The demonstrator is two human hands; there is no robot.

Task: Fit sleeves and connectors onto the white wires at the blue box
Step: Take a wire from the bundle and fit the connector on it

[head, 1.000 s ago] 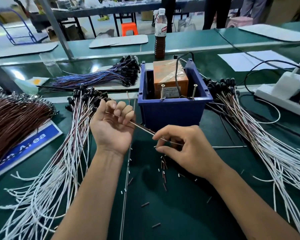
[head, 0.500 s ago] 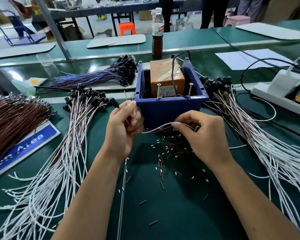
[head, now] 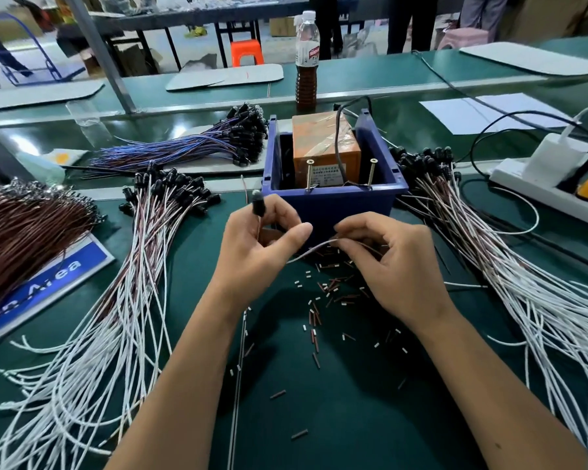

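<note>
Hands meet over a dark green table (head: 353, 418), just in front of a blue box (head: 333, 206) that stands at the middle of the scene. The left hand (head: 255, 256) has its fingers curled around one white wire (head: 314, 248), with the wire's black connector (head: 258, 202) sticking up above the thumb. The right hand (head: 398, 266) pinches the same wire between thumb and fingertips, just right of the left hand, so the wire arcs between the two hands close to the near wall of the box. Inside the box sits an orange block (head: 323, 147) wrapped in clear film, with two screws (head: 309, 174) standing upright at the near rim and a black cable running in from the far side. Small brown and white sleeve pieces (head: 330, 290) lie scattered on the table beneath and near the hands. A big bundle of white wires with black connectors (head: 123, 300) fans out on the left, and a similar bundle (head: 510, 266) fans out on the right. Farther left lies a mass of brown wires (head: 24, 232) over a blue sign. Beyond the box stands a bottle of brown liquid (head: 307, 62), and a white power strip (head: 550, 188) lies at the far right.
</note>
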